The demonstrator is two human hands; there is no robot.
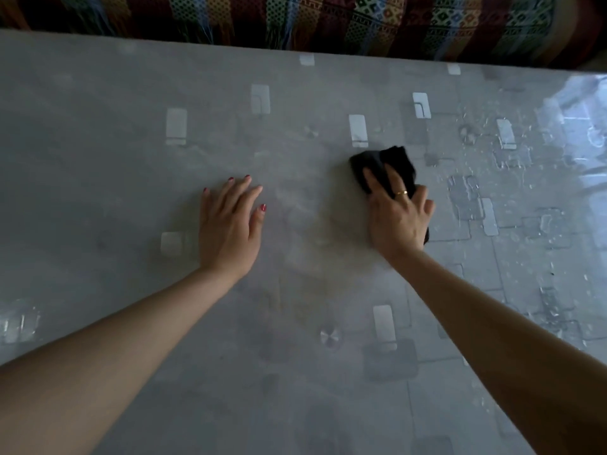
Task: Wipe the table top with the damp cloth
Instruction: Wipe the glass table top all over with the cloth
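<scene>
The damp cloth (384, 170) is a small, dark, bunched rag lying right of centre in the frame, on the grey patterned table top (131, 159). Judge it as light, soft and limp: it will fold and bunch under your palm instead of sliding as one piece, and being damp it should cling a little to the glossy surface. You need no pinch on it; a flat, spread palm over its middle ought to drag it best, with the fingers pinning its far edge so it does not roll up.

Your right hand (399, 215) lies on it that way, fingers extended and a little apart, pressing the near part of the cloth to the table; dark fabric shows beyond the fingertips and again just beside the heel of the hand. Whether the thumb hooks any fabric you cannot tell.

Your left hand (230, 224) rests flat on the bare table near the centre, fingers straight and spread, holding nothing, well apart from the cloth.
</scene>
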